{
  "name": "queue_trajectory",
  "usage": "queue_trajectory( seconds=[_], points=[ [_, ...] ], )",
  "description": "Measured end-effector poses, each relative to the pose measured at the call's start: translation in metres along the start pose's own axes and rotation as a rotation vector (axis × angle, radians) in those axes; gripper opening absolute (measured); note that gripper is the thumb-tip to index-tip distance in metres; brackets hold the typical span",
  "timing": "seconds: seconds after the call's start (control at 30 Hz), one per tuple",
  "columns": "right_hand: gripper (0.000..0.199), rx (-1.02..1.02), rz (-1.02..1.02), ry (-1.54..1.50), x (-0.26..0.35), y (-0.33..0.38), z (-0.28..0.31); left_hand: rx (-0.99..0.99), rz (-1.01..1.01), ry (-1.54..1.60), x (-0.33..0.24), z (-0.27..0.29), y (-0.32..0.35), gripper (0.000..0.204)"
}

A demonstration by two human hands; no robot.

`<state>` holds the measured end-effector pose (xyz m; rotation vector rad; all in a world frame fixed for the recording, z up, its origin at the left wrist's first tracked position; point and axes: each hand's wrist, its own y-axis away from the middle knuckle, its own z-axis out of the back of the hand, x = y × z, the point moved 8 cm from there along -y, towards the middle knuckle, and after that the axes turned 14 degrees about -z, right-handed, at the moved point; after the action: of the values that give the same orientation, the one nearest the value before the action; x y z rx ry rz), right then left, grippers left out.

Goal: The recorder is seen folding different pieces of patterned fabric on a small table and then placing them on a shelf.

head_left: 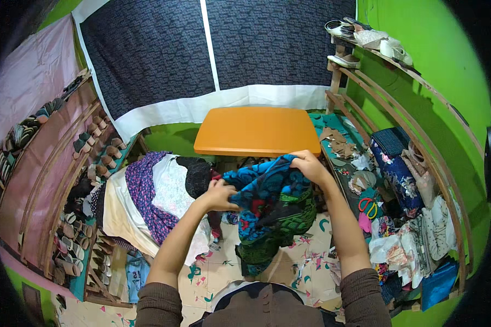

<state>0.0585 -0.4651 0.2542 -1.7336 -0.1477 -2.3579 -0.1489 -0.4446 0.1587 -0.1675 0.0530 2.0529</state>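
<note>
Holding a blue patterned cloth [267,204] up between both hands, the person stands over a tiled floor [305,256] strewn with fabric scraps. The left hand [219,196] grips the cloth's left edge, fingers closed around a bunched fold. The right hand [310,166] pinches the upper right corner, fingers curled shut over the fabric, a little higher and farther out than the left. The cloth hangs down from both grips in loose folds, its green and red lower part draping toward the floor; how far it reaches is hard to tell, since the folds hide its hem. Both fingertips are buried in the fabric and cannot be made out singly.

To the left, a heap of clothes [158,196] in purple, white and cream lies on the floor, with a black garment partly hidden behind the held cloth. To the right, red-handled scissors [370,207] rest among fabric pieces on a low shelf [343,158]. Beyond the hands stands an orange table [256,131], its near edge just behind the cloth. A dark patterned curtain [213,49] covers the far wall.
</note>
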Motion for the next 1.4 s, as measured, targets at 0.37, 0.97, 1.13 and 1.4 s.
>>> queue_trajectory(
  seconds=[0.37, 0.97, 1.13, 1.4],
  points=[
    [0.020, -0.246, 0.076, -0.070, -0.011, 0.009, 0.019, -0.135, 0.237, -0.471, 0.042, 0.030, 0.036, 0.014],
    [0.022, -0.145, 0.078, -0.142, 0.015, 0.007, 0.002, 0.012, -0.017, 0.087, 0.034, 0.008, 0.009, 0.046],
    [0.020, -0.315, 0.065, -0.093, -0.023, 0.006, 0.040, -0.328, -0.058, 0.191, 0.056, 0.052, 0.015, 0.020],
    [0.023, -0.648, 0.069, 0.192, -0.063, 0.025, 0.057, -0.718, 0.057, -0.088, 0.036, 0.149, 0.021, 0.016]
  ],
)
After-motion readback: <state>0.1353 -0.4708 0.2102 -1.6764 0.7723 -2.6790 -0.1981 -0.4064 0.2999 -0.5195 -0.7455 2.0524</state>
